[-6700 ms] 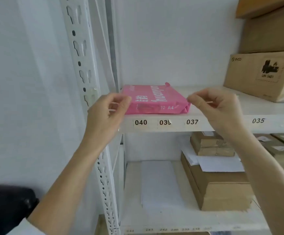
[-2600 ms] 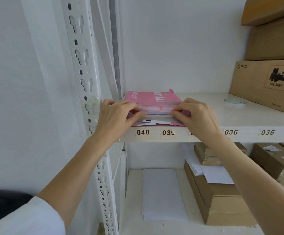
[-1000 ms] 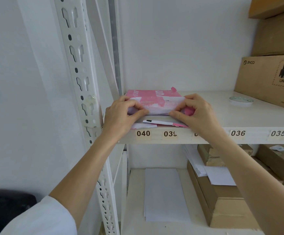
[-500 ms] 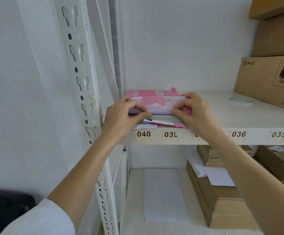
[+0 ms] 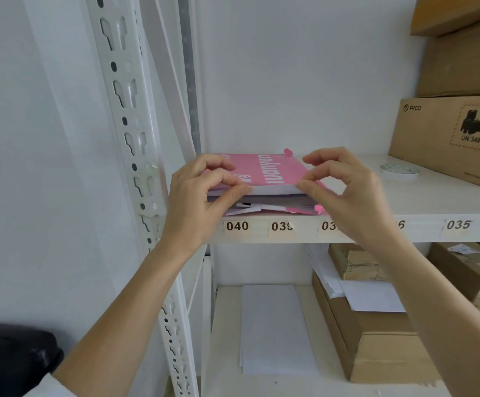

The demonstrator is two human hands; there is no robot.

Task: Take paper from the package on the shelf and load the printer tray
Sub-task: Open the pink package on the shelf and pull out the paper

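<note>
Both hands (image 5: 273, 193) pinching torn-open pink package (image 5: 264, 171).

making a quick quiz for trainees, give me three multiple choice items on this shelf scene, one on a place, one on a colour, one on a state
1. Where does the paper package lie?
A. on the shelf above labels 040 and 039
B. on the lower shelf
C. on the cardboard box

2. What colour is its wrapper?
A. blue
B. pink
C. green

3. What is the state of the package?
A. sealed
B. open at the near end, sheets showing
C. empty

Answers: 1 A, it sits at the shelf's front edge over those labels. 2 B, the top is pink with white lettering. 3 B, the left hand and right hand pinch white sheets at the torn near end.
</note>
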